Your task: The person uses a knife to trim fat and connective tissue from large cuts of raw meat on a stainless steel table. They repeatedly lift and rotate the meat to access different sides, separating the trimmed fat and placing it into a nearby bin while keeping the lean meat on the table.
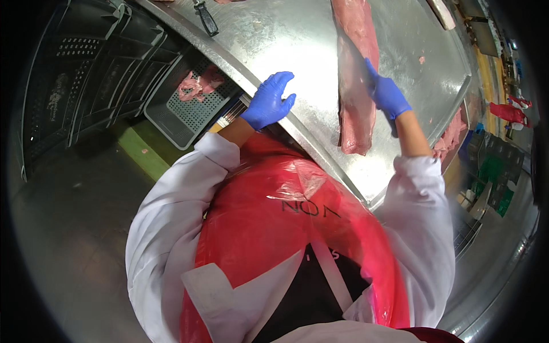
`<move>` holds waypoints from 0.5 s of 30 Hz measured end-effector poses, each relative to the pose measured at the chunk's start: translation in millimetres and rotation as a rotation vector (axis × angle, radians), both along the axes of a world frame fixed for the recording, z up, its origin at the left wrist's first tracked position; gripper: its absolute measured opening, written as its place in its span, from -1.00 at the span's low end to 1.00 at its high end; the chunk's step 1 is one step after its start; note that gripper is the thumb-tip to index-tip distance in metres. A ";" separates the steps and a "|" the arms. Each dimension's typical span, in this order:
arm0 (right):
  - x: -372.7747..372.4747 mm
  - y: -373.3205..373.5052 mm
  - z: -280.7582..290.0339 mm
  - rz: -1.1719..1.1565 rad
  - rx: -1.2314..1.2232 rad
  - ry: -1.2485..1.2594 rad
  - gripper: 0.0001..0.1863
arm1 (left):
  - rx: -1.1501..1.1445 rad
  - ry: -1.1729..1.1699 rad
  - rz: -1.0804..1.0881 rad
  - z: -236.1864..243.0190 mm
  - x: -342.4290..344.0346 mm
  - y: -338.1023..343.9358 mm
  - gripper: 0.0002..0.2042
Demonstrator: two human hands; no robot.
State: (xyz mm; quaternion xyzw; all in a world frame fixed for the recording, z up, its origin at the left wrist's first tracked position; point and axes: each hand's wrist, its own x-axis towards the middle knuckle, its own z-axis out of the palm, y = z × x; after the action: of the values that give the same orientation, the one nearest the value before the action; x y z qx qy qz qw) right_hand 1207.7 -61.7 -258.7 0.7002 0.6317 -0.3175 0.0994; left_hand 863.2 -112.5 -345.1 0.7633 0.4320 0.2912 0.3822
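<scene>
Wht coat (160, 240); metal tbl (311, 103) w/ meat (354, 86); crates (177, 134).

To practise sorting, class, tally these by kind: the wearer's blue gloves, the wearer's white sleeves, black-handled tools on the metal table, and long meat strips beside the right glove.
Blue gloves: 2
White sleeves: 2
Black-handled tool: 1
Long meat strip: 1
Total: 6
</scene>
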 end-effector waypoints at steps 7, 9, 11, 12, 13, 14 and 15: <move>-22.2 -72.7 -42.1 -0.285 0.046 0.182 -0.33 | 0.050 -0.164 0.166 -0.9 10.5 45.9 -0.66; -51.1 -125.7 27.4 -0.183 -0.043 0.117 -0.26 | -0.077 -0.195 0.244 -18.7 9.8 63.7 -0.64; -59.7 -183.3 77.9 -0.482 -0.273 0.272 -0.14 | -0.196 -0.196 0.284 -29.7 26.6 79.6 -0.62; -58.7 -197.0 91.6 -0.562 -0.187 0.286 -0.13 | -0.235 -0.200 0.263 -28.0 44.7 84.8 -0.60; -54.4 -206.7 102.3 -0.634 -0.098 0.300 -0.13 | -0.271 -0.203 0.248 -25.6 67.8 89.6 -0.58; -51.2 -209.9 110.1 -0.701 -0.004 0.317 -0.13 | -0.302 -0.203 0.234 -22.1 91.5 95.0 -0.55; -50.6 -195.3 112.2 -0.737 0.068 0.307 -0.15 | -0.370 -0.186 0.266 -16.5 118.0 102.5 -0.54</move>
State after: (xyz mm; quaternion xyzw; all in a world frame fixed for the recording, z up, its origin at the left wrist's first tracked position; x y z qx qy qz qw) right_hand 1157.0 -257.0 -146.5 0.8272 0.3560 -0.4117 -0.1396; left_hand 981.3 -10.1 -361.6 0.5867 0.5375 0.3240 0.5118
